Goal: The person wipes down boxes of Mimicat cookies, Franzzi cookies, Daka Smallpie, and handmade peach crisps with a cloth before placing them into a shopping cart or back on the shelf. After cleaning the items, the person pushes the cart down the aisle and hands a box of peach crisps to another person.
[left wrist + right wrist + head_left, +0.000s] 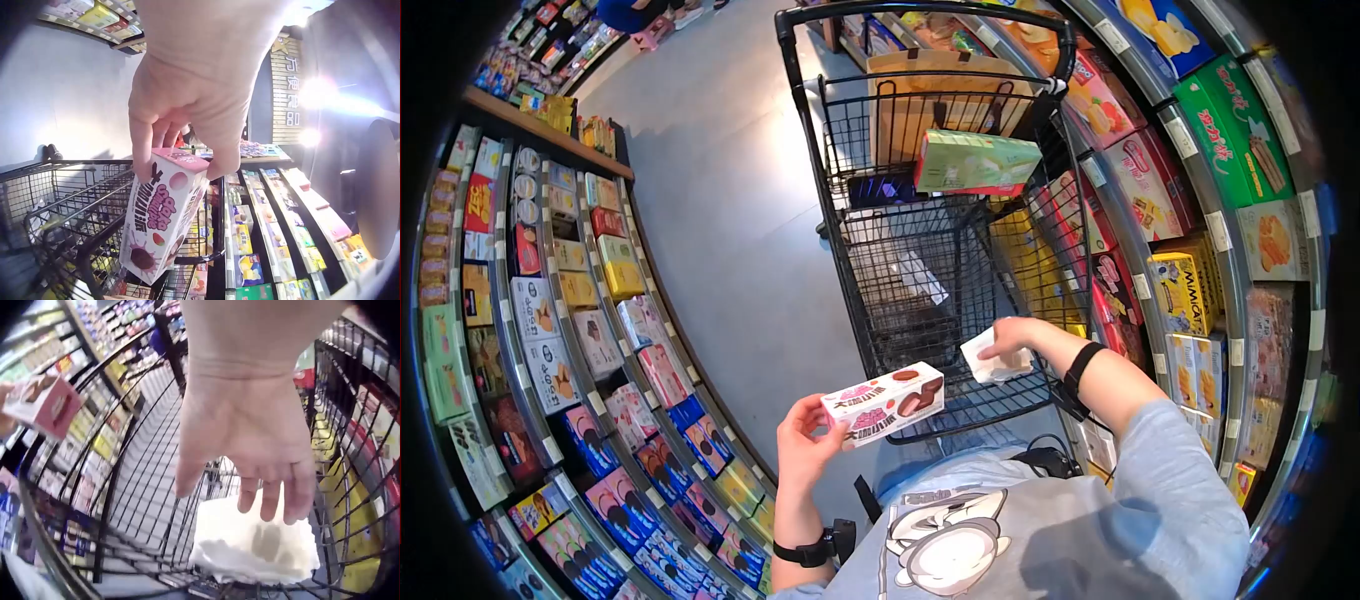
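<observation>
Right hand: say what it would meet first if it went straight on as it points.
Most likely the white item beneath its fingers; depth is unclear, so they may already touch it.

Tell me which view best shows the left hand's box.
Left wrist view: the box appears largest, its printed side clear. The head view shows it smaller, in the left hand; the right wrist, mainly its pink end.

Grey floor [730, 230] between stocked shelves [1218, 229]
</observation>
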`<action>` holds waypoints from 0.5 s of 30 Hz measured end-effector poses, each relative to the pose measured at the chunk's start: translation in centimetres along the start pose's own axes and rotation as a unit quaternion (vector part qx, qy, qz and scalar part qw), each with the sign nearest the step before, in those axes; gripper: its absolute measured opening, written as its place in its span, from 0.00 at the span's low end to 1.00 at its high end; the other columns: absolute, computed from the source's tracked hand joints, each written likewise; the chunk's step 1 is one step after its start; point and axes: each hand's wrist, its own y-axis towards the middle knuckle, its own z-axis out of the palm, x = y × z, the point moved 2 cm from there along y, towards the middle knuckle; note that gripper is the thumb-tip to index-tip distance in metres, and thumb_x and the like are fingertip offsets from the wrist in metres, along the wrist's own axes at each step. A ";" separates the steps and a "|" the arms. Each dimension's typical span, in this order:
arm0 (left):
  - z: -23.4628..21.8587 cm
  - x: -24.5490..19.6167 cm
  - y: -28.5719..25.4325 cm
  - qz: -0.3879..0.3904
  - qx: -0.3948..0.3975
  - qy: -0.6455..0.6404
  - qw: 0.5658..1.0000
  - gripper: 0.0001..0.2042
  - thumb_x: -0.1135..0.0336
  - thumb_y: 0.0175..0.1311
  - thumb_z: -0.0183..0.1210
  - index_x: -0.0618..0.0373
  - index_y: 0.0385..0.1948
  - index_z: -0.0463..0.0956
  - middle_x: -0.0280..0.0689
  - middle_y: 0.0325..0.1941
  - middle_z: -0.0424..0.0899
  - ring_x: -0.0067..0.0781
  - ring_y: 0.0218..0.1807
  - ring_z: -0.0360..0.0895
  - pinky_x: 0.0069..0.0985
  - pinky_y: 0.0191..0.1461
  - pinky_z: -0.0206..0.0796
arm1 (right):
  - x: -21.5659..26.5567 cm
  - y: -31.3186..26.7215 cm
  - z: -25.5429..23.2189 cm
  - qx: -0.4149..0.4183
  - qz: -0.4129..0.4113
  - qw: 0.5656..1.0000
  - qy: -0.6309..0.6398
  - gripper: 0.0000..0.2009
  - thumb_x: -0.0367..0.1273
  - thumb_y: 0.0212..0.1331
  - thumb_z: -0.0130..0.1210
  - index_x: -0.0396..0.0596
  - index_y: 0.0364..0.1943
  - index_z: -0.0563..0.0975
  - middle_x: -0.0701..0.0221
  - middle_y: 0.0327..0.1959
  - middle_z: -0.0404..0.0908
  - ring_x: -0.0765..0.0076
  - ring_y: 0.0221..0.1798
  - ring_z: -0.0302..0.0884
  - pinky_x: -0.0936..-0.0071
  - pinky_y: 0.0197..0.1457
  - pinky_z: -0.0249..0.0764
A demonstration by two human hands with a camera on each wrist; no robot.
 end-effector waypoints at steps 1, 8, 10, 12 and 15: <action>-0.6 0.7 -0.3 0.017 -0.005 -0.013 1.000 0.23 0.76 0.51 0.64 0.68 0.50 0.70 0.40 0.43 0.79 0.26 0.45 0.76 0.24 0.41 0.79 | 0.1 0.7 0.9 0.033 0.010 0.999 -0.017 0.37 0.61 0.45 0.57 0.37 0.44 0.79 0.52 0.48 0.79 0.54 0.53 0.76 0.64 0.53 0.72; -0.7 1.0 -2.3 0.016 -0.040 -0.124 0.991 0.26 0.77 0.53 0.59 0.64 0.57 0.64 0.41 0.51 0.74 0.29 0.53 0.72 0.26 0.44 0.78 | 1.1 8.1 6.4 0.034 0.095 0.990 -0.101 0.31 0.61 0.52 0.51 0.52 0.49 0.78 0.61 0.57 0.75 0.54 0.59 0.72 0.66 0.60 0.66; -0.7 1.8 -2.2 0.031 -0.040 -0.123 0.991 0.27 0.77 0.52 0.59 0.64 0.57 0.64 0.40 0.51 0.73 0.29 0.55 0.71 0.27 0.47 0.77 | 1.2 8.3 5.5 0.023 0.071 0.986 -0.151 0.27 0.57 0.52 0.53 0.51 0.46 0.79 0.61 0.54 0.77 0.55 0.56 0.74 0.66 0.59 0.68; -0.3 1.7 -2.4 0.017 -0.029 -0.130 0.991 0.29 0.78 0.48 0.59 0.62 0.57 0.62 0.39 0.52 0.73 0.29 0.56 0.70 0.27 0.55 0.71 | -0.2 9.4 5.8 0.047 0.031 0.965 -0.256 0.20 0.48 0.47 0.57 0.48 0.38 0.82 0.61 0.45 0.81 0.54 0.50 0.78 0.66 0.53 0.72; 0.3 2.9 -2.2 0.002 -0.009 -0.149 0.989 0.30 0.79 0.46 0.60 0.58 0.55 0.61 0.38 0.49 0.72 0.28 0.55 0.71 0.28 0.58 0.68 | -0.4 5.5 3.9 -0.097 0.031 0.988 -0.119 0.22 0.41 0.39 0.62 0.47 0.41 0.80 0.58 0.43 0.82 0.53 0.47 0.79 0.64 0.49 0.75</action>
